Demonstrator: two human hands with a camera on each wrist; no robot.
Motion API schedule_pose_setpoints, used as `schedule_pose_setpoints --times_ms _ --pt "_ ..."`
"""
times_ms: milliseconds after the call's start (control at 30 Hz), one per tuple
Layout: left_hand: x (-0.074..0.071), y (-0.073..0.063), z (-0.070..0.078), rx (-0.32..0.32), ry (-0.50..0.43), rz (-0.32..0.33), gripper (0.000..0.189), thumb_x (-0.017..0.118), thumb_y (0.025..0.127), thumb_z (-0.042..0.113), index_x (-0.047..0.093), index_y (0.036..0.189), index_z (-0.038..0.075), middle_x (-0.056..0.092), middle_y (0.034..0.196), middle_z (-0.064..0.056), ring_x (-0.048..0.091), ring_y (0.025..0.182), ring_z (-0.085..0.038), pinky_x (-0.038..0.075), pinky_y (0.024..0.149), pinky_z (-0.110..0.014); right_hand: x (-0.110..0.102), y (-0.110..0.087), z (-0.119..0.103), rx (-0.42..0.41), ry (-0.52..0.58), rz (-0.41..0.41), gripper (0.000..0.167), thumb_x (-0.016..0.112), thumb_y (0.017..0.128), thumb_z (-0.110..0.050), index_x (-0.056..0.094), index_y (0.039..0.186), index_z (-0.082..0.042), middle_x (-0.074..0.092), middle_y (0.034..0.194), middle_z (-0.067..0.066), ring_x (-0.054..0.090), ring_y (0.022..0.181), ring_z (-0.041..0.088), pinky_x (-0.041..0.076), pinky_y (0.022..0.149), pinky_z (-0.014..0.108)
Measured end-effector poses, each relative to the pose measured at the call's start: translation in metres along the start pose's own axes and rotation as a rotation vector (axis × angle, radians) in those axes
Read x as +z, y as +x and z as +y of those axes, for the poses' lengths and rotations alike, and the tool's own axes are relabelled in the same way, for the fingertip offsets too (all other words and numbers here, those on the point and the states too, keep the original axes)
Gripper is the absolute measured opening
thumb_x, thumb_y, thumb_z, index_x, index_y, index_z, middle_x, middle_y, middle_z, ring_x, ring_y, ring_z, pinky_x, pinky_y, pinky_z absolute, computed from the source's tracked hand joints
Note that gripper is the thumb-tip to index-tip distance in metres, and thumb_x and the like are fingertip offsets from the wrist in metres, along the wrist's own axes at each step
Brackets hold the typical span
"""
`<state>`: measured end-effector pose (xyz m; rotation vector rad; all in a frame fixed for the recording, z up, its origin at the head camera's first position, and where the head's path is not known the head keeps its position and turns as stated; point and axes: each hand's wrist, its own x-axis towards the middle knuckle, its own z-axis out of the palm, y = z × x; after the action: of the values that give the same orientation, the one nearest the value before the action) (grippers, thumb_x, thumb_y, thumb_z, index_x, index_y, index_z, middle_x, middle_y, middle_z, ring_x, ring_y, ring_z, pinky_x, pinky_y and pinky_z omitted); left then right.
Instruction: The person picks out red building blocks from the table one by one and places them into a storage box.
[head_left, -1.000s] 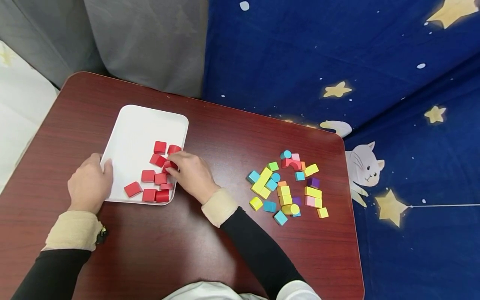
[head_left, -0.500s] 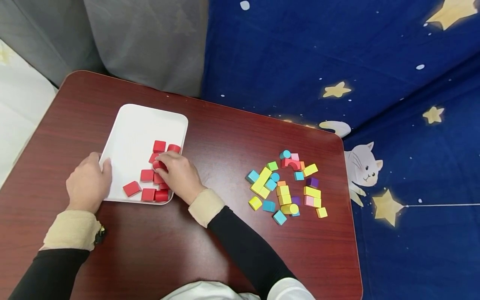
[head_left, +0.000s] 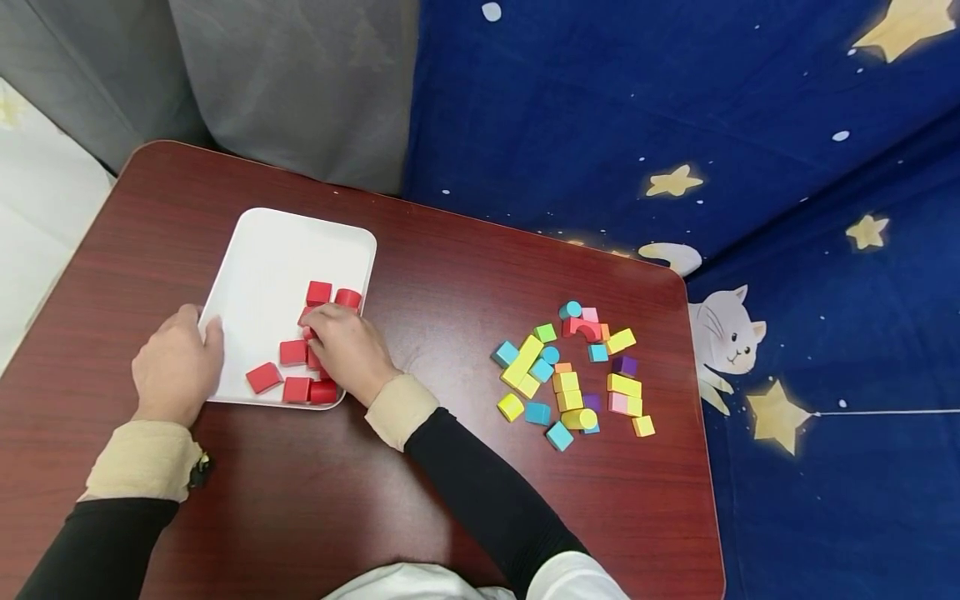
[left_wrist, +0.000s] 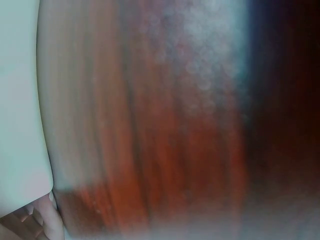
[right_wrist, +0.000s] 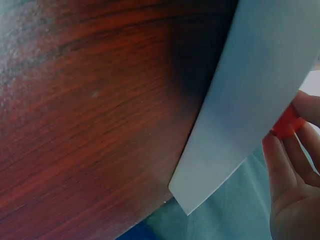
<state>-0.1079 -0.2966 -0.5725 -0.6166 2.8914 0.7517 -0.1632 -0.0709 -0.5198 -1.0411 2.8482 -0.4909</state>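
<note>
A white tray (head_left: 273,258) lies on the left part of the table, with several red blocks (head_left: 293,353) in its near right part. My left hand (head_left: 176,367) grips its left edge, thumb at the rim; in the left wrist view fingers (left_wrist: 49,215) show beneath the tray edge. Over the tray's right side, my right hand (head_left: 348,348) pinches a red block (right_wrist: 287,123) between thumb and fingers, as the right wrist view shows. That hand covers part of the held block and some blocks around it in the head view.
On the right half of the brown table (head_left: 450,333) lies a loose group of yellow blocks (head_left: 522,360), blue blocks (head_left: 559,436) and other colours, including a red arch block (head_left: 582,327). A grey curtain (head_left: 300,92) and a blue starry cloth (head_left: 562,125) hang behind the table.
My right hand has moved left across the tray with the red block, from near the right rim further inward. The left hand and the tray have hardly moved.
</note>
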Motion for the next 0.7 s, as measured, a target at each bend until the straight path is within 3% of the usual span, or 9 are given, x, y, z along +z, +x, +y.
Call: schedule_pose_setpoints --times_ms 200,367,500,700 --pt "0.0 0.0 0.0 0.0 0.003 -0.001 0.053 0.039 0.107 0.032 0.044 0.136 -0.012 0.053 0.127 -0.041 0.057 0.103 -0.062 0.043 0.073 -0.068 0.006 0.0 0.001 -0.023 -0.039 -0.03 0.015 0.07 0.096 -0.022 0.074 0.11 -0.021 0.072 0.113 -0.011 0.065 0.109 0.0 0.051 0.086 0.011" --pt "0.0 0.0 0.0 -0.003 0.003 -0.008 0.053 0.039 0.107 0.032 0.044 0.136 -0.012 0.053 0.127 -0.041 0.057 0.103 -0.062 0.043 0.074 -0.068 0.005 0.002 0.001 -0.045 -0.07 -0.05 0.005 0.067 0.097 -0.019 0.071 0.095 -0.021 0.068 0.09 -0.013 0.063 0.085 -0.001 0.047 0.068 0.012" --pt "0.0 0.0 0.0 -0.004 0.005 -0.006 0.052 0.039 0.107 0.032 0.045 0.134 -0.012 0.054 0.126 -0.041 0.056 0.101 -0.062 0.043 0.072 -0.067 0.006 0.005 0.0 -0.041 -0.098 -0.079 0.009 0.066 0.097 -0.019 0.069 0.089 -0.021 0.062 0.078 -0.012 0.057 0.074 0.0 0.043 0.062 0.013" --pt "0.0 0.0 0.0 0.0 0.003 0.0 0.051 0.04 0.107 0.031 0.045 0.133 -0.012 0.054 0.124 -0.04 0.056 0.1 -0.063 0.042 0.071 -0.067 0.006 0.013 -0.006 -0.022 -0.183 -0.121 0.015 0.06 0.098 -0.015 0.07 0.087 -0.021 0.064 0.079 -0.011 0.058 0.072 0.002 0.047 0.059 0.015"
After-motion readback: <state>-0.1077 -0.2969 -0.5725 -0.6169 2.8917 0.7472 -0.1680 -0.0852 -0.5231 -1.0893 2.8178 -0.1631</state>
